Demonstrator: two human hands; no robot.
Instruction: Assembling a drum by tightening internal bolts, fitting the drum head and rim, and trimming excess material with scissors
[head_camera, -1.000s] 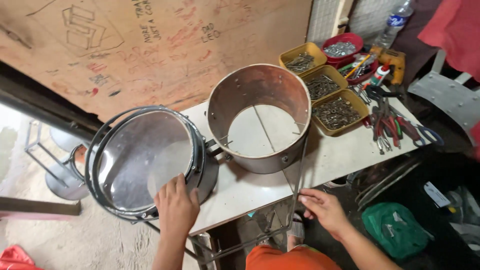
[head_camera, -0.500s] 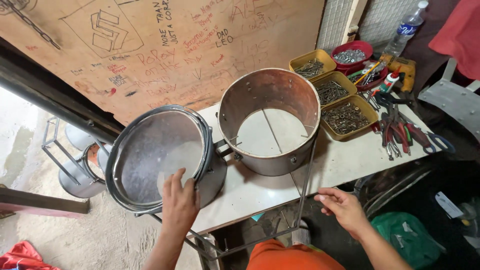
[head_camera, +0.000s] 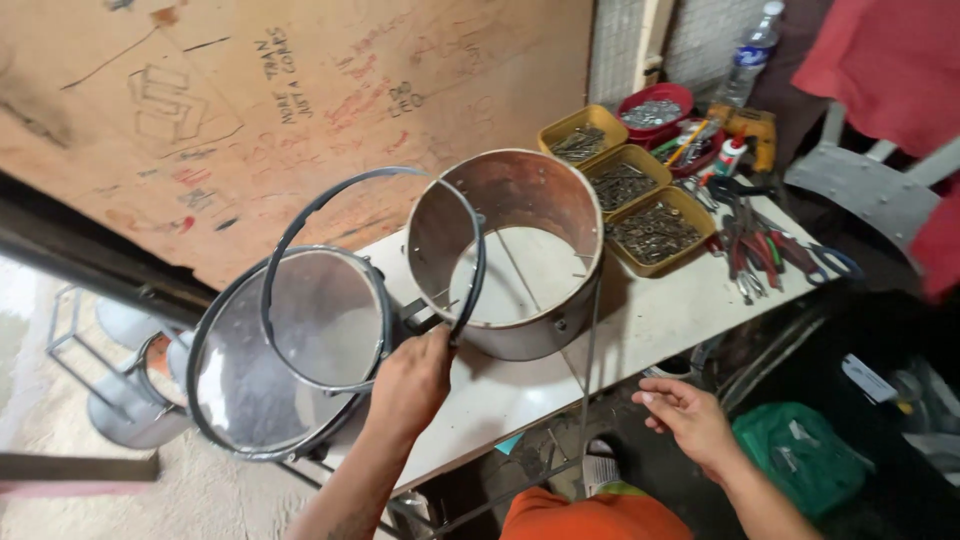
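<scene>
One view only, from the head camera looking down on a white worktable (head_camera: 640, 330). Left hand (head_camera: 412, 385) closed around the lower edge of a thin dark metal hoop (head_camera: 300, 215), which it holds tilted up off the bench. The hoop's far side rises against the brown scribbled board (head_camera: 250, 110); its near side crosses in front of the open copper-coloured metal drum shell (head_camera: 520, 195) standing upright on the table.

Below and left of the hoop, a round drum with a clear shiny head and dark rim (head_camera: 250, 390) overhangs the table's left end, just beside the shell.

Right hand (head_camera: 685, 420) is open, fingers loosely spread, palm up, holding nothing, off the table's near edge above the floor.

Behind the shell: three yellow trays of small metal hardware (head_camera: 655, 235), a red bowl (head_camera: 655, 105), pliers with red handles (head_camera: 760, 255).
</scene>
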